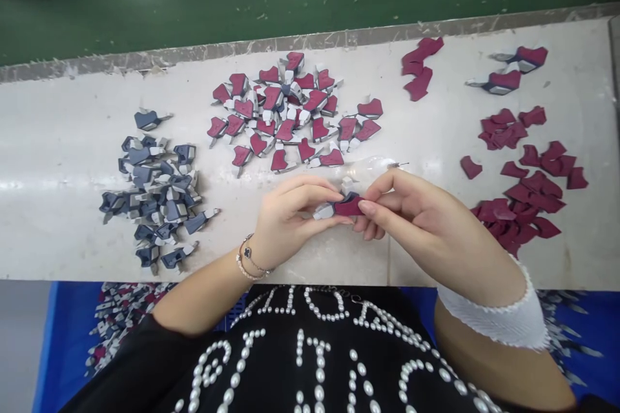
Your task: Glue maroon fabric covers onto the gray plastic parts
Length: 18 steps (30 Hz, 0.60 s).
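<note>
Dead ctr of the dial: 1 navy-&-gray plastic pc (341, 206) w/ maroon plate (349, 207), L hand (290, 206) pinching it nr the gray end, R hand (411, 206) thumb & fingers on the maroon end. For a good job, I'd say: brace w/ L, align edges, press evenly. Count, from hands: approx 3 loose plates (419, 68) at 1 o'clock, 2 maroon-topped pcs (506, 82) at 2; plate heap (537, 192) at 3, navy heap (175, 211) at 9, maroon-topped heap (285, 130) at 11, all too jumbled to count.
</note>
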Tool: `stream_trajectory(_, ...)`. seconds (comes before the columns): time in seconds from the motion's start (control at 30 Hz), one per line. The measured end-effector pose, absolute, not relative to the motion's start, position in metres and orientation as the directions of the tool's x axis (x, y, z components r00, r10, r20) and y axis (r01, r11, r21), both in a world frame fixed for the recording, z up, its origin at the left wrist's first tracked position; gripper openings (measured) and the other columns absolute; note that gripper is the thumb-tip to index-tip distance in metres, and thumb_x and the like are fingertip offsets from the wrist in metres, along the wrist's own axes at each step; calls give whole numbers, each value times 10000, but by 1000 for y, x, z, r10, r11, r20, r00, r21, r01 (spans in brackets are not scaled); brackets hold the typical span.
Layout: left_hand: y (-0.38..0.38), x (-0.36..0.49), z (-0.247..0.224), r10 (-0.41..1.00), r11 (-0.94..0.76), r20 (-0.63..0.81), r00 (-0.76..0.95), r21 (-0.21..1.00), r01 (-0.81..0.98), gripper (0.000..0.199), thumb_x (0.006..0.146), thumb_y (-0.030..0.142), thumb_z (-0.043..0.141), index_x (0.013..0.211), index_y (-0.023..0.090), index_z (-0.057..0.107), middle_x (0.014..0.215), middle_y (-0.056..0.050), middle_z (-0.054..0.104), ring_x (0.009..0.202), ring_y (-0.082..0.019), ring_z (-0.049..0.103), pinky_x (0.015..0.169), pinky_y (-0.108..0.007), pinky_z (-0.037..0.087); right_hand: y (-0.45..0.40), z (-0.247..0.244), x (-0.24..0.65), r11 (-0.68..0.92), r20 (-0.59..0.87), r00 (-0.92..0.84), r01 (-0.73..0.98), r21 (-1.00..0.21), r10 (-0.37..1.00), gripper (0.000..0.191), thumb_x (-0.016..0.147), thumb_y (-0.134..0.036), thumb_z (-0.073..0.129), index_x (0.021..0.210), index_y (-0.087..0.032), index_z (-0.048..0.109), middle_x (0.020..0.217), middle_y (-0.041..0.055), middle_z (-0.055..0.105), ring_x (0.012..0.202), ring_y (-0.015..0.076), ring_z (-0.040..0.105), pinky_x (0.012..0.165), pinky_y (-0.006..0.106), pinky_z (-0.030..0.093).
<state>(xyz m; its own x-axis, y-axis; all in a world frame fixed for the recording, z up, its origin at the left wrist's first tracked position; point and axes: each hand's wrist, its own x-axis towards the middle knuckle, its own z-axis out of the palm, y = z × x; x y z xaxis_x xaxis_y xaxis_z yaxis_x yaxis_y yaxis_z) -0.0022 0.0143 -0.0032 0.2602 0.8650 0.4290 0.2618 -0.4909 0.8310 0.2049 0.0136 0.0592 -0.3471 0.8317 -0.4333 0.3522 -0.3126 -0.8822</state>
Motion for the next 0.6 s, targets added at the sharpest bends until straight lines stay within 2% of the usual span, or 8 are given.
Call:
stream_trajectory(0.17, 13, -4, -1, 843, -527, 457, 284, 806, 270, 256, 768, 310, 838, 970, 199, 726, 823, -13, 746, 689, -107, 668, 622, -218, 568, 12, 63, 206, -330, -442, -365, 328, -885, 820, 213, 988, -404, 615, 871, -228, 585, 764, -33, 722, 700, 121, 705, 652, 235, 574)
stream_trajectory(0.3, 12, -3, 0, 825, -553, 479, 300, 795, 250, 234, 778, 270, 835, 974, 202, 727, 843, -9, 752, 737, -111, 695, 693, -224, 589, 11, 67, 205, -318, -444, -338, 368, -874, 830, 221, 958, -401, 659, 832, -226, 611, 755, -20, 732, 685, 143, 711, 653, 268, 584)
stream_trajectory(0.47, 13, -2, 2, 801, -578, 513, 309, 798, 171, 253, 757, 285, 852, 949, 188, 720, 849, -21, 764, 765, -113, 711, 712, -216, 605, 9, 74, 207, -287, -447, -318, 439, -851, 836, 254, 915, -433, 700, 789, -232, 610, 709, -3, 722, 626, 178, 691, 560, 301, 539)
stream_trajectory(0.6, 13, -2, 4, 797, -566, 505, 330, 816, 119, 280, 744, 342, 857, 941, 206, 711, 805, -4, 748, 711, -112, 699, 652, -219, 607, 7, 76, 213, -303, -470, -342, 441, -845, 814, 241, 948, -486, 639, 946, -247, 618, 671, -12, 684, 616, 184, 657, 553, 301, 513)
